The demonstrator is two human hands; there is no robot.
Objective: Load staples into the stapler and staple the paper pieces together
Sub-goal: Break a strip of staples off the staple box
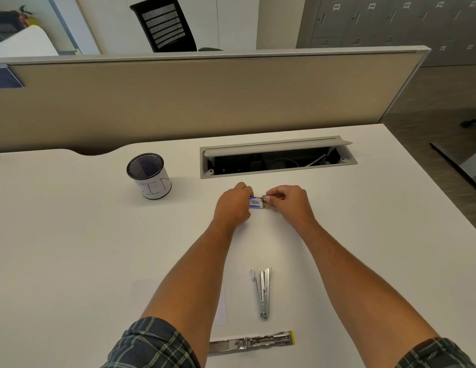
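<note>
My left hand (232,205) grips a small blue and white staple box (255,202) out over the middle of the white desk (72,235). My right hand (288,201) pinches the box's right end, where a grey inner part shows. Nearer to me lies a small metal stapler (263,292), swung open in a V. A longer metal stapler with a yellow tip (258,341) lies near the front edge. White paper (220,306) lies flat under my left forearm, mostly hidden.
A black mesh pen cup (149,175) with a white paper label stands to the left. Behind my hands a cable tray (278,159) in the desk stands open. A beige partition (205,96) closes off the desk's far side.
</note>
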